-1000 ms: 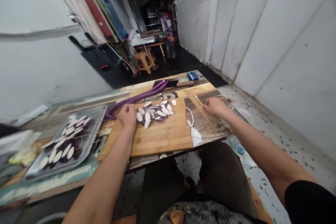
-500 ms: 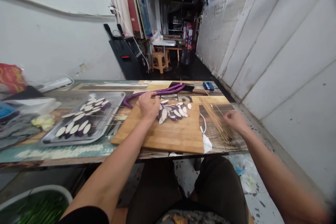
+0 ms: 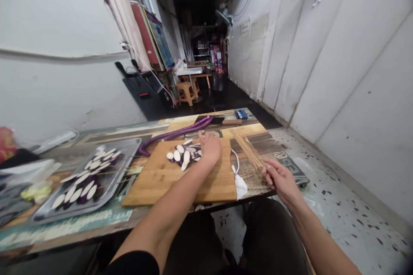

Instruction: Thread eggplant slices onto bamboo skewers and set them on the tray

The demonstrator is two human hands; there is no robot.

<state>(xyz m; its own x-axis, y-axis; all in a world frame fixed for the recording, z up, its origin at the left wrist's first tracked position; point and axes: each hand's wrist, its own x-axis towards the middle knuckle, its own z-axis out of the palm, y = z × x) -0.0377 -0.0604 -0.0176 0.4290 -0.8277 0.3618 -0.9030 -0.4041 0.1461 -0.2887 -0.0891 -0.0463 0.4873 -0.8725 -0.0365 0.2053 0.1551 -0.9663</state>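
My left hand (image 3: 211, 148) rests at the right side of a pile of sliced eggplant (image 3: 184, 154) on a wooden cutting board (image 3: 155, 180). Its fingers look apart, and the hand covers part of the pile. Over the near end of a bundle of bamboo skewers (image 3: 248, 150), right of the board, my right hand (image 3: 280, 176) has thumb and fingers pinched on a skewer. Left of the board, a metal tray (image 3: 121, 176) bears eggplant slices (image 3: 79, 191) threaded on skewers.
Whole long purple eggplants (image 3: 180, 132) lie behind the board. A knife with a wooden handle (image 3: 232, 122) and a blue box (image 3: 241, 114) sit at the table's far end. A white cloth strip (image 3: 240, 185) hangs at the board's right edge. Grey cloth (image 3: 13, 202) lies far left.
My left hand has crossed from the left side of the slices to their right side. My right hand has come nearer, down to the skewers' near end. The whole view has shifted.
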